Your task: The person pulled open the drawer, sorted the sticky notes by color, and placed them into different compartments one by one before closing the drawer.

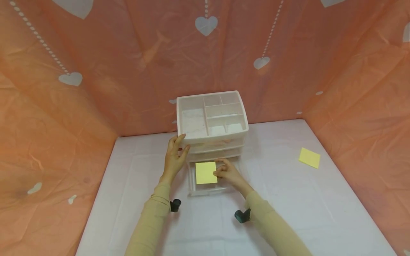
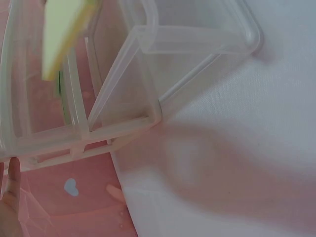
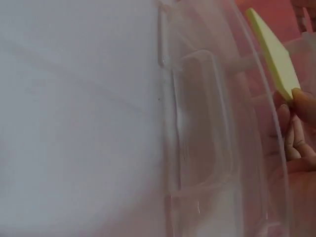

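Observation:
Between the thumb and fingers of my right hand (image 1: 227, 173) is a pad of yellow sticky notes (image 1: 206, 173), pinched by its right edge. The pad is over the pulled-out bottom drawer (image 1: 205, 192) of a clear and white plastic drawer organizer (image 1: 211, 136). In the right wrist view, the pad (image 3: 274, 57) is tilted above the drawer wall (image 3: 247, 123), and its thickness shows. My left hand (image 1: 174, 160) touches the organizer's front left corner, fingertips near the top rim and thumb by the front. Only part of the left hand (image 2: 11, 200) shows in the left wrist view.
A second yellow sticky note pad (image 1: 309, 158) lies on the white-covered table (image 1: 282, 206) at the right. Open compartments divide the organizer's top (image 1: 193, 121). Orange curtains (image 1: 153, 71) with white hearts enclose the back and sides. Through the drawer fronts, something green (image 2: 63, 96) shows faintly.

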`<move>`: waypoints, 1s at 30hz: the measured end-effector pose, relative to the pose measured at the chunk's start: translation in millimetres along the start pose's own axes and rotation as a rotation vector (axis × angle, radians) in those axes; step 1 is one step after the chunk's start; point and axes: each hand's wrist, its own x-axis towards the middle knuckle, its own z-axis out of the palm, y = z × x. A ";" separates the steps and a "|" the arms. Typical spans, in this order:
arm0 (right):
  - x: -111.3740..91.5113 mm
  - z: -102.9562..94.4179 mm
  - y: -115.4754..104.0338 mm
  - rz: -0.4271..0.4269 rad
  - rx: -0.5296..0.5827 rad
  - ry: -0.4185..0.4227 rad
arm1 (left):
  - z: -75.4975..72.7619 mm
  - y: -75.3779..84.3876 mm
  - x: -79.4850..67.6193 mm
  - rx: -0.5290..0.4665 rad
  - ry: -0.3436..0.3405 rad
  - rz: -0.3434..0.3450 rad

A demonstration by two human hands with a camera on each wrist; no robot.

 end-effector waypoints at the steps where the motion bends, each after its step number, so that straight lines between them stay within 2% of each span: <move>1: 1.4 1.1 1.0 0.007 -0.010 0.001 | 0.1 0.1 0.2 -0.002 0.003 0.001; 4: 6.7 4.6 3.6 0.038 -0.060 0.018 | 0.0 0.5 0.8 -0.002 0.001 0.005; 11: 20.4 15.1 11.9 0.054 -0.281 0.061 | -0.3 0.6 -0.3 0.004 -0.005 -0.011; 19: 25.2 23.4 17.0 0.112 -0.359 0.061 | 0.4 -0.1 -1.8 -0.002 -0.003 -0.003; 22: 24.8 25.4 14.6 0.091 -0.449 0.058 | 1.1 -1.2 -1.1 -0.007 0.003 0.019; 26: 24.1 28.4 9.5 0.024 -0.646 0.049 | 1.0 -1.6 -0.7 -0.002 0.009 0.023; 30: 23.4 31.4 6.7 0.003 -0.753 0.040 | 0.8 -2.5 -1.1 -0.007 0.007 0.013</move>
